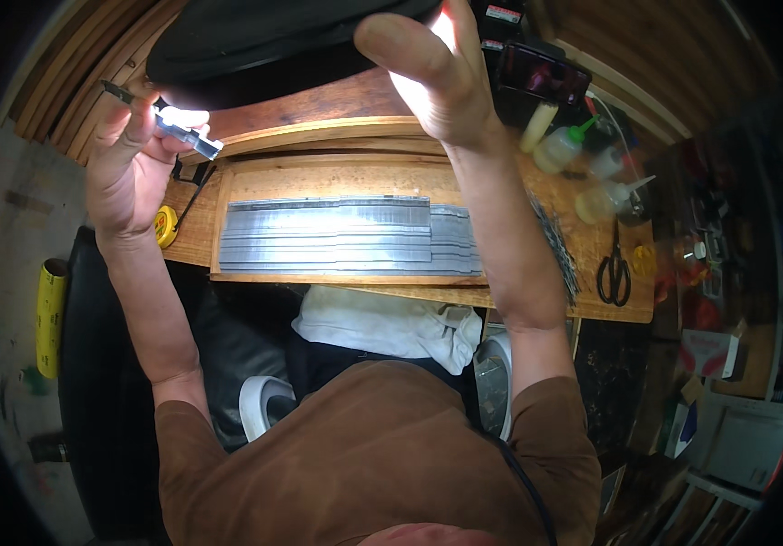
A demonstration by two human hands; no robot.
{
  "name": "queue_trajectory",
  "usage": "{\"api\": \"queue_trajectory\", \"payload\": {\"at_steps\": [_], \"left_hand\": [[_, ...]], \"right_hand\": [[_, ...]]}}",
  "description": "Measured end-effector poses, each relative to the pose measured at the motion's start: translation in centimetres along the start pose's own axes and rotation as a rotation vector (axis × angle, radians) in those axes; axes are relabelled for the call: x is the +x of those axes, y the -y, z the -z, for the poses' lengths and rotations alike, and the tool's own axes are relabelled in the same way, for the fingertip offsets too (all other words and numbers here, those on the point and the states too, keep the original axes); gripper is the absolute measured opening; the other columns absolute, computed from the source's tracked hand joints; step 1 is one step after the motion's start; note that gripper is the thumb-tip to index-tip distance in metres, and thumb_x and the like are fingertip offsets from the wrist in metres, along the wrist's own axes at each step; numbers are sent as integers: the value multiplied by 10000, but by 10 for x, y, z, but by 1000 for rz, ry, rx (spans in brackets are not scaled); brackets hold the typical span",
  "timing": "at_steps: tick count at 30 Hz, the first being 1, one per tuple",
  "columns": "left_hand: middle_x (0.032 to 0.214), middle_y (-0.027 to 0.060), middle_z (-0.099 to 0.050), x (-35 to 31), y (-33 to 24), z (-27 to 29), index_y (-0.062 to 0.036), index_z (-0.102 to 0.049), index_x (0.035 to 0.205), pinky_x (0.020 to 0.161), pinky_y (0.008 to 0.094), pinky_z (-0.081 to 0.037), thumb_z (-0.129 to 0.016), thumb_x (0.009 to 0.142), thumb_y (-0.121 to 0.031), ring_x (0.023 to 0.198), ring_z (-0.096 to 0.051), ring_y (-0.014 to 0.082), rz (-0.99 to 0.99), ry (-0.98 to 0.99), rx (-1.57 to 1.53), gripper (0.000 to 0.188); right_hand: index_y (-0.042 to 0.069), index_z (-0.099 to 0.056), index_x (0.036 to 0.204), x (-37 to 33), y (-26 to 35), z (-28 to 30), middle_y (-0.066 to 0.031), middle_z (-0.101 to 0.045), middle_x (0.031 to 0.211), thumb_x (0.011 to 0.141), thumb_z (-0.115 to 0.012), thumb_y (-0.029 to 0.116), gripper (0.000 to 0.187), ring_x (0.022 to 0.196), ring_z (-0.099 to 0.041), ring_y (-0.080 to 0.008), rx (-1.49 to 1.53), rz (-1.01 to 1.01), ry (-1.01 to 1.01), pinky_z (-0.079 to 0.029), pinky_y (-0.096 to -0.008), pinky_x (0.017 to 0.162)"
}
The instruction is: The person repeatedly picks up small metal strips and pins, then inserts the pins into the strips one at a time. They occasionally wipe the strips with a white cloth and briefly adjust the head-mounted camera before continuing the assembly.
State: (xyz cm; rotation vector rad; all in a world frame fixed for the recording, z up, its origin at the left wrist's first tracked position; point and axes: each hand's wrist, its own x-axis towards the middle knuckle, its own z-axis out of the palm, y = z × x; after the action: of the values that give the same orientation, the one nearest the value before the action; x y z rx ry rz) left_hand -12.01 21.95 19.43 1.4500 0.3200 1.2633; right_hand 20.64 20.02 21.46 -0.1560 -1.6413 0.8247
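Note:
My left hand is raised at the upper left, its fingers pinching a slim metal piece, dark at one end and shiny at the other. Its exact kind is unclear. Beside it hangs a black lamp head, lit underneath. My right hand reaches up at the lamp's right end, thumb stretched across the black shade; the other fingers run out of the picture or into glare, so I cannot tell whether they grip it. Below, long grey metal strips lie side by side in a shallow wooden tray.
A yellow tape measure sits left of the tray. To the right are thin dark rods, black-handled scissors, squeeze bottles and a propped phone. A white cloth lies below the bench edge.

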Motion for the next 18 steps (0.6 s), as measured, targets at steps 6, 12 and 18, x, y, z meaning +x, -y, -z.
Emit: {"api": "queue_trajectory", "payload": {"at_steps": [6, 12, 18], "left_hand": [[1206, 96, -752, 3, 8, 6, -55, -740, 1318, 852, 392, -684, -730, 1037, -170, 1006, -779, 238, -11, 14, 42, 304], [1237, 121, -739, 9, 6, 10, -58, -739, 1336, 881, 409, -697, -753, 1018, -163, 1047, -782, 281, 1, 54, 54, 335], [1238, 134, -741, 9, 9, 15, -62, -731, 1334, 849, 394, -704, -770, 1007, -162, 1032, -787, 295, 22, 51, 39, 344]], "right_hand": [[-67, -138, 1602, -8, -2, -7, -299, -442, 1548, 761, -979, 439, 1293, 1486, -444, -359, 122, -155, -213, -270, -505, 1298], [-69, -202, 1600, -4, -8, -1, -259, -490, 1539, 744, -964, 567, 1311, 1466, -469, -326, 18, -171, -215, -292, -456, 1276], [-95, -290, 1597, -11, -2, 7, -262, -536, 1492, 680, -806, 904, 1451, 1421, -515, -326, -508, -153, -213, -367, -408, 1220]]}}
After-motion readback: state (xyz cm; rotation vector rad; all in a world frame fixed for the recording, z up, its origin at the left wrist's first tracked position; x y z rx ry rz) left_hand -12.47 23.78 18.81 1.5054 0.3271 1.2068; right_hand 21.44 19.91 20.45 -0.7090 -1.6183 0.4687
